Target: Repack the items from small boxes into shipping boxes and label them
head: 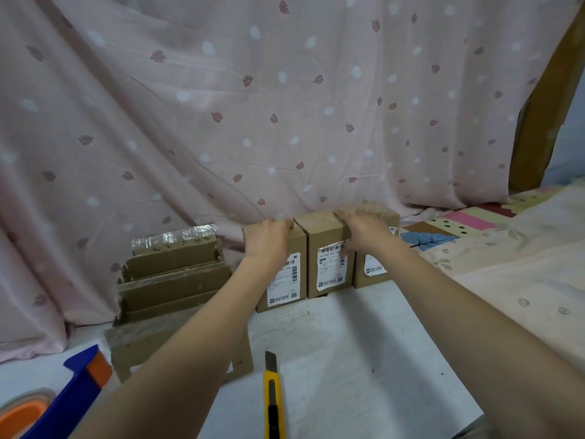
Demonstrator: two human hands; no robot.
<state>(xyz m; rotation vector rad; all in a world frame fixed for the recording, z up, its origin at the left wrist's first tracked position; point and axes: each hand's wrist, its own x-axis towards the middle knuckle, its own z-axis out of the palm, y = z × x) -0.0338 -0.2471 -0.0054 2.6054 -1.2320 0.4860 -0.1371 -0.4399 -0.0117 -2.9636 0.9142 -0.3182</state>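
While three labelled boxes stand in a row against the curtain [221, 106], the left hand [269, 239] grips the left box [285, 280], fingers curled over its top, and the right hand [364, 229] lies over the middle box [329, 264] and right box [373, 270], fingers bent over their tops.

Both arms stretched forward — left hand [268, 237] and right hand [364, 228] palms down.

The left hand [269, 240] covers the top of the left box [281, 274] and part of its label [284, 285], whose small print is too fine to read; the right hand [364, 231] hides much of the right box [373, 267]; the tape dispenser [68, 400] and the knife [273, 397] are cut off by the near edge; the flat cardboard stack [172, 280] is partly behind the left forearm.
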